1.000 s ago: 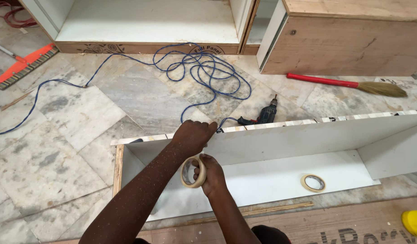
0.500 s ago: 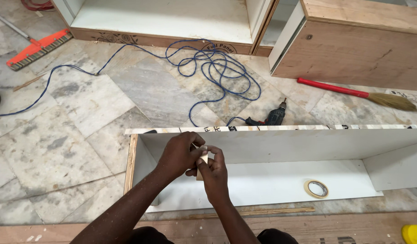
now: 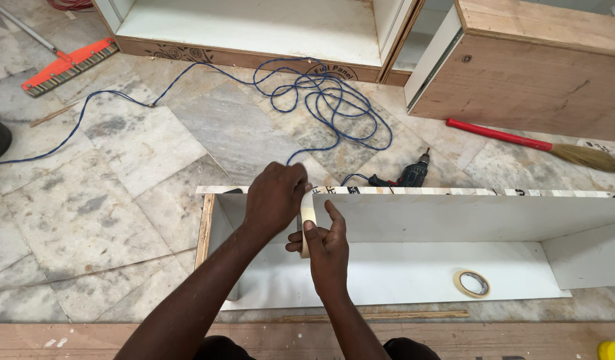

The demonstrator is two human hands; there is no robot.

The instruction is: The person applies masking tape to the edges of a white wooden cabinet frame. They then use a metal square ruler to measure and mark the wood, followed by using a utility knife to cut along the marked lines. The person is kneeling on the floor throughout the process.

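Tape is hard to read here: the roll of masking tape [image 3: 308, 223] stands edge-on between the two hands, so only a narrow cream band of it shows, and the rest is covered by fingers. The left hand [image 3: 275, 200] comes in from the lower left with its back to the camera, knuckles up, its fingers curled down over the top of the roll; its fingertips are hidden, so how tightly they pinch cannot be told. The right hand [image 3: 327, 250] rises from below, thumb pointing up alongside the roll and fingers wrapped round its lower part, clasping it. Both forearms are cut off by the bottom edge. The roll sits just above the open white cabinet box [image 3: 414, 220], near its left end, close to the front edge strip. A second tape roll [image 3: 472, 283] lies flat on the white inner panel, well apart to the right. Beyond the box a power drill [image 3: 409, 177] lies on the marble floor [image 3: 87, 213], touching a tangled blue cable [image 3: 321, 100].
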